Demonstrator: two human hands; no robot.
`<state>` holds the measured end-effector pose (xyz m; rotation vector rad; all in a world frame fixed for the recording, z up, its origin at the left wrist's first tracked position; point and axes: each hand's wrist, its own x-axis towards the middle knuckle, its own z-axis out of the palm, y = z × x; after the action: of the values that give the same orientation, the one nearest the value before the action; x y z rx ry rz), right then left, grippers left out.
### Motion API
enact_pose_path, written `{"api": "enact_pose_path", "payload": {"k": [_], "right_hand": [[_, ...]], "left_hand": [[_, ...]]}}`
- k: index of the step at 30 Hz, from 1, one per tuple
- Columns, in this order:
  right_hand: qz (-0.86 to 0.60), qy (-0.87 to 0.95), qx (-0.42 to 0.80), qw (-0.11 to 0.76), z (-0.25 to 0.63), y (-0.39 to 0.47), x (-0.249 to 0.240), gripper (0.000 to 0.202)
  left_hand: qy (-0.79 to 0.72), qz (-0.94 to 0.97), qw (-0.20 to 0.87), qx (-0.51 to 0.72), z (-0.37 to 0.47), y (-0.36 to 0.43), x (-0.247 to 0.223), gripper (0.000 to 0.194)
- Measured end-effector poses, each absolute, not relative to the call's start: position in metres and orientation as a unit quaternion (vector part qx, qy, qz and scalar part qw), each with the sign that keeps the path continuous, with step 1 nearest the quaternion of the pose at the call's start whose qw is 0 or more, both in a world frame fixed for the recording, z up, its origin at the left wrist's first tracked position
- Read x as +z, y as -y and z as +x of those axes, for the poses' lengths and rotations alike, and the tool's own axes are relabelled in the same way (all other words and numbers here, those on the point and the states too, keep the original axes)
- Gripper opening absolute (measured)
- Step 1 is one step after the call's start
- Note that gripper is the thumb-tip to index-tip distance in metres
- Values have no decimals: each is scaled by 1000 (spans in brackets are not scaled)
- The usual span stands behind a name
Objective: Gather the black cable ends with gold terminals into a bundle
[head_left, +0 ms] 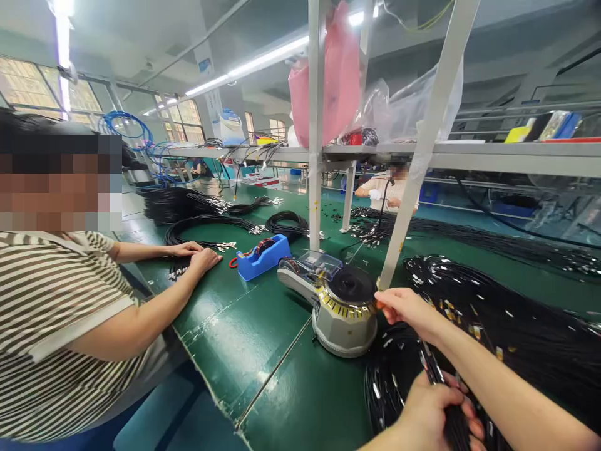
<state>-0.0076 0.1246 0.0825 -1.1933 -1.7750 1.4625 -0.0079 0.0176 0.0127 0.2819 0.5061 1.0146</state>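
Observation:
My left hand (439, 410) is closed around a bundle of black cables (431, 366) at the lower right. Higher up, my right hand (399, 307) pinches at the right rim of a round grey tape dispenser (345, 332). Short yellow tape strips (340, 307) stick out around that rim, below a black disc on top. What lies between my right fingertips is too small and covered to make out. A coil of black cables (382, 382) rests on the green table (225, 351) beside my left hand.
A co-worker in a striped shirt (70, 300) sits at left, hands on cables. Near the dispenser stand a blue tape holder (265, 260) and grey shelf posts (408, 169). Black cable heaps (498, 307) cover the right side. Another person (387, 191) works behind the shelf.

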Motion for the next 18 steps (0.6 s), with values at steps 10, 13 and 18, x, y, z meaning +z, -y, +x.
{"api": "enact_pose_path", "payload": {"k": [10, 13, 18], "right_hand": [[-416, 661, 505, 368, -12, -106, 104, 22], [-386, 660, 489, 419, 8, -82, 127, 20], [-405, 731, 382, 395, 76, -32, 125, 27]], "left_hand": [[-162, 48, 854, 492, -22, -12, 16, 16], [-180, 62, 834, 518, -23, -8, 20, 21], [-253, 138, 778, 559, -22, 5, 34, 28]]}}
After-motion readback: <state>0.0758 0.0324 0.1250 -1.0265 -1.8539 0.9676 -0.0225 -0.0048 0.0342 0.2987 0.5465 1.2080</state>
